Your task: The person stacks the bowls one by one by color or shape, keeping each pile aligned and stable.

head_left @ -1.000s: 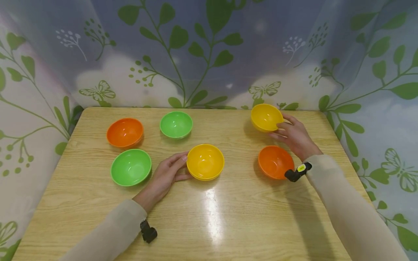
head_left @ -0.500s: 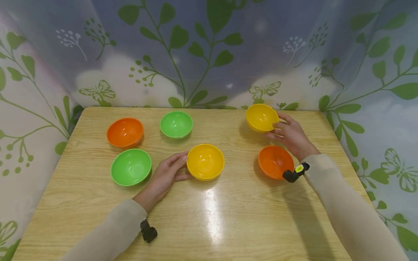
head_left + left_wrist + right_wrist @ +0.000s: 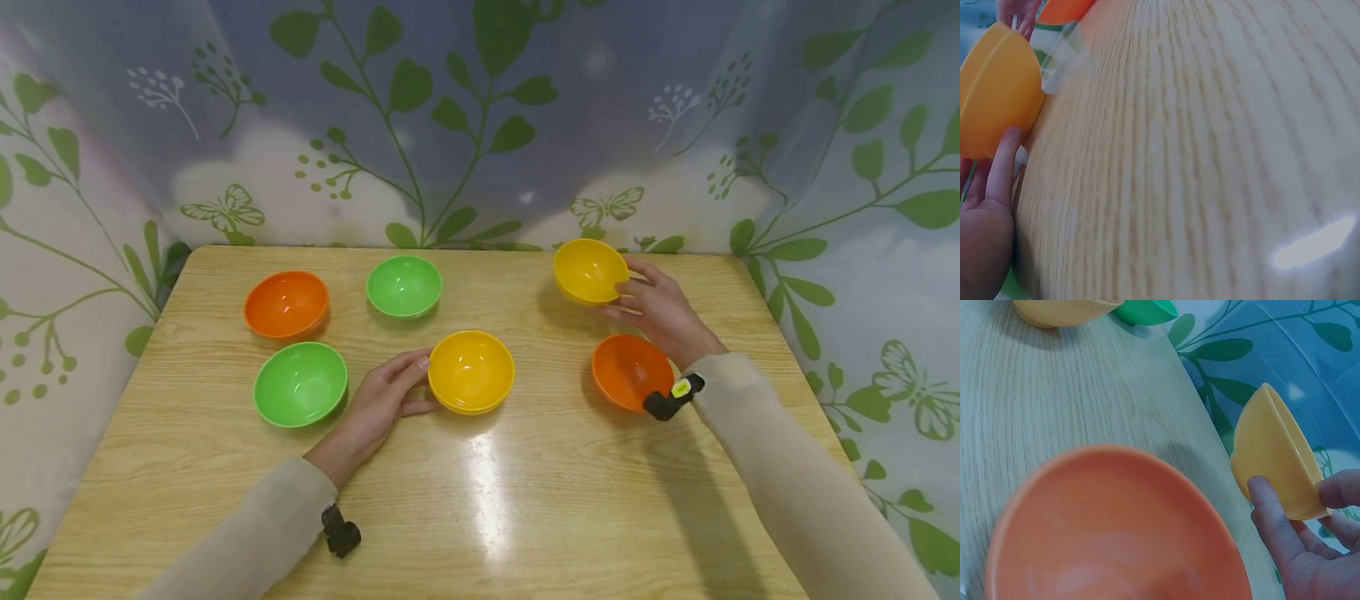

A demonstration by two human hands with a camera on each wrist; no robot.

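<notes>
Head — L hand, R hand hold yel. bowls — shiny inside.

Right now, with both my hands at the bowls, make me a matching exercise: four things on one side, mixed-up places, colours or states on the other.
1. Left hand
2. Right hand
3. Far green bowl
4. Left sleeve

A. Holding the raised yellow bowl
B. Beige
C. Holding the middle yellow bowl
D. Between the left orange bowl and the raised yellow bowl

Pairs: 1-C, 2-A, 3-D, 4-B
</notes>
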